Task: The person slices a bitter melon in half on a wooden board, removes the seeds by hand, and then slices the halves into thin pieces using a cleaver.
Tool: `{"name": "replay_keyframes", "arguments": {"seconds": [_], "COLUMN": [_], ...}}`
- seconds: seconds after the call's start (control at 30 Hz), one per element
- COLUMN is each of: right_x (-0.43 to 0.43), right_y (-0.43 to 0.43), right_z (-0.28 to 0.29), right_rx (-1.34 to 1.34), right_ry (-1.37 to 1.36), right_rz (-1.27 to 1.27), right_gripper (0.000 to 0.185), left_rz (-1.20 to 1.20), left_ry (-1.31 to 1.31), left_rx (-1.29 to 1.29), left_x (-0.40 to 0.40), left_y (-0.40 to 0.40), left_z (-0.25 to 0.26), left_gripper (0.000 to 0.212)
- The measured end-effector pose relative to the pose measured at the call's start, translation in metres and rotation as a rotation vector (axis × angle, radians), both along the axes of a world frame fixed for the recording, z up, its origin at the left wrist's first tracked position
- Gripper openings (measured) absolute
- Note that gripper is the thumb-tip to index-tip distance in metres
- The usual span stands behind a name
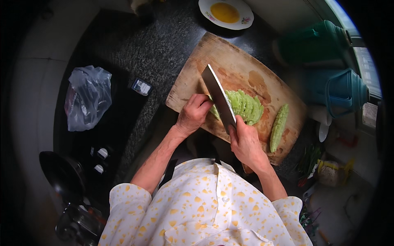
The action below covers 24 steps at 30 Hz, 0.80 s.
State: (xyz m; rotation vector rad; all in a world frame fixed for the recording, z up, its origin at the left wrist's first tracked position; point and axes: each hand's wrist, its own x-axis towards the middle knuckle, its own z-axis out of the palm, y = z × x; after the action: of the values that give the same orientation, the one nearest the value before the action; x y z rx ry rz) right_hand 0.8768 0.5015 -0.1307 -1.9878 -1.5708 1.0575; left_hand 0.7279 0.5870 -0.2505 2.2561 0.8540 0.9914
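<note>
My right hand (246, 143) grips the handle of a cleaver (217, 95), its blade pointing up and left over a worn wooden cutting board (255, 64). Right of the blade lies a row of pale green bitter melon slices (246, 106). My left hand (194, 113) is on the blade's left side, with fingers curled at the uncut end of the bitter melon (214, 112); the blade covers part of that piece. Apart from these, a half of bitter melon (279, 127) rests at the board's right side.
At the far edge stands a floral plate (246, 22) of yellow liquid, perhaps beaten egg. A clear plastic bag (89, 98) and a small device with a screen (142, 87) lie left. Green (314, 43) and blue (344, 89) plastic containers stand right. A black wok (61, 175) is lower left.
</note>
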Motion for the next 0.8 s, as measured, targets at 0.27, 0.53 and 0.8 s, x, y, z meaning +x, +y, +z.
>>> {"name": "replay_keyframes", "arguments": {"seconds": [0.27,0.53,0.8], "right_x": [-0.011,0.0,0.001], "right_y": [0.017,0.022,0.0], "right_z": [-0.035,-0.045,-0.018], "right_rx": [0.139,0.217,0.026], "right_ry": [-0.03,0.002,0.001], "right_rz": [-0.022,-0.08,-0.025], "right_gripper": [0.01,0.011,0.011], "left_rz": [-0.02,0.027,0.03], "left_ry": [0.025,-0.003,0.005], "left_rx": [0.008,0.022,0.03], "left_x": [0.0,0.003,0.003], "left_y": [0.0,0.002,0.002], "left_z": [-0.003,0.0,-0.001], "left_gripper": [0.019,0.015,0.016]}}
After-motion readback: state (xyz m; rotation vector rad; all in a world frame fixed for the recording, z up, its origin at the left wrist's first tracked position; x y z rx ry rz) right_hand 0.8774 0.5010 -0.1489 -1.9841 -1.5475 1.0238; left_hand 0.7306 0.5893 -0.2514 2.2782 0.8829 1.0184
